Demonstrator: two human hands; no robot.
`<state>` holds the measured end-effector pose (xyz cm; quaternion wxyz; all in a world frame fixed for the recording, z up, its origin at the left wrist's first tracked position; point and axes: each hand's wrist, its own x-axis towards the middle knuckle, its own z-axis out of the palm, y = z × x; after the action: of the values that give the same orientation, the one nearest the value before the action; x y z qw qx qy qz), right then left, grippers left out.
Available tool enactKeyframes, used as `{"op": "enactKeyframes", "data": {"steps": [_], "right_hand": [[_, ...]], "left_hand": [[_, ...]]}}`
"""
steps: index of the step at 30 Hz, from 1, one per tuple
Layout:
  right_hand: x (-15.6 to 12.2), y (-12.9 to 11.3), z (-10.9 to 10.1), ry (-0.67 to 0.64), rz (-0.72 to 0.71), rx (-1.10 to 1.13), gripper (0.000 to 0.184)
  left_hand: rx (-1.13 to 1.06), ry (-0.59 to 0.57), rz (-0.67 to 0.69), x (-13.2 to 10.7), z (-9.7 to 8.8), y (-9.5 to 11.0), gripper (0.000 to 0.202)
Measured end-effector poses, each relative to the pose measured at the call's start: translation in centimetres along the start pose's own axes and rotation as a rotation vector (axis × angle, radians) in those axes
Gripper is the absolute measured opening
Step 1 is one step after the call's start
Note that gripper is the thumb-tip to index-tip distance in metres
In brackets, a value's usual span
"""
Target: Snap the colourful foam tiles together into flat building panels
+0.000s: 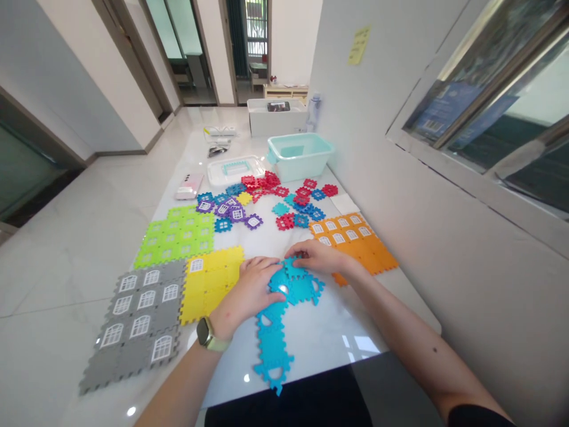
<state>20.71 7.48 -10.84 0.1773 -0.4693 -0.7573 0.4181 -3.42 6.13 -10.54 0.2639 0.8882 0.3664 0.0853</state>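
A chain of joined teal puzzle tiles (274,332) lies on the white table (320,338), running from the near edge up to a wider cluster. My left hand (251,287), with a watch on its wrist, rests fingers-down on the left part of that cluster. My right hand (317,256) pinches a teal tile (293,268) at the top of the cluster, pressing it against the joined ones. A yellow tile panel (211,281) lies just left of my left hand. An orange tile panel (355,240) lies right behind my right hand.
A grey panel (137,320) and a green panel (175,234) lie to the left. Loose red, blue and purple tiles (271,201) are scattered mid-table. Behind them stand a teal tub (300,154), a clear lidded box (233,169), a phone (189,185) and a white box (275,115). A wall runs along the right.
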Motion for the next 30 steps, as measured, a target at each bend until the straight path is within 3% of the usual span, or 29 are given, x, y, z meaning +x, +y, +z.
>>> {"op": "enactKeyframes", "data": {"steps": [8, 18, 30], "right_hand": [[-0.04, -0.64, 0.10, -0.010, -0.027, -0.072, 0.031], [-0.48, -0.78, 0.87, 0.087, -0.027, -0.271, 0.026], [-0.96, -0.91, 0.09, 0.043, -0.035, -0.196, 0.025]], "left_hand": [[0.013, -0.016, -0.008, 0.00, -0.02, -0.11, 0.065], [0.019, -0.023, -0.019, -0.13, -0.31, 0.11, 0.063], [0.028, -0.014, -0.008, -0.20, -0.24, 0.14, 0.062]]}}
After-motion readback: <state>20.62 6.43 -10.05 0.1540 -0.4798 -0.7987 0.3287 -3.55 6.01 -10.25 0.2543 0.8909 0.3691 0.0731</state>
